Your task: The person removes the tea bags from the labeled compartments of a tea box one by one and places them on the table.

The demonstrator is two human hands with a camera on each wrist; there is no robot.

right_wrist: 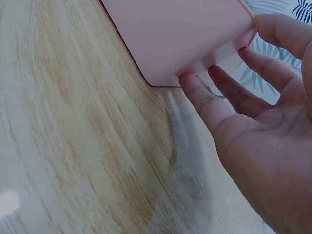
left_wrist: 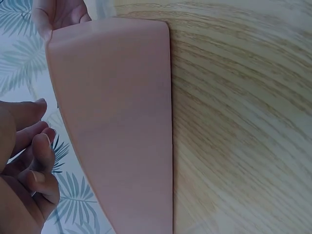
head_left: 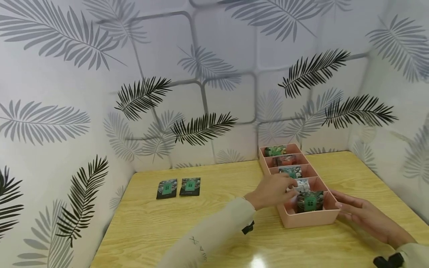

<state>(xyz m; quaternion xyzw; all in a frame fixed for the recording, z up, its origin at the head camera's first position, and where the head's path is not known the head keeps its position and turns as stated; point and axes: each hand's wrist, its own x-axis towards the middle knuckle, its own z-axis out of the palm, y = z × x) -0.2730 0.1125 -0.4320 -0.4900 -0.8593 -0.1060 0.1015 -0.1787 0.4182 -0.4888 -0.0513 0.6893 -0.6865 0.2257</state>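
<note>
A long pink divided box (head_left: 311, 219) stands on the table, small packets in its compartments. My left hand (head_left: 273, 190) reaches over its near left side, fingers bent beside a white packet (head_left: 303, 185). In the left wrist view, that hand's loosely bent fingers (left_wrist: 44, 151) hold nothing visible. A dark packet with a green label (head_left: 310, 202) lies in the nearest compartment. At the near right corner, my right hand (head_left: 368, 219) rests its fingertips against the box's outer wall. The right wrist view shows these fingers (right_wrist: 200, 95) extended, touching the pink wall (right_wrist: 180, 39).
Two dark packets with green labels, the left one (head_left: 167, 188) and the right one (head_left: 190, 186), lie side by side on the wooden table (head_left: 214, 223). Farther compartments hold a blue-green packet (head_left: 290, 172), a red one (head_left: 285, 160) and a green one (head_left: 275, 150). A leaf-patterned wall (head_left: 228, 137) borders the table.
</note>
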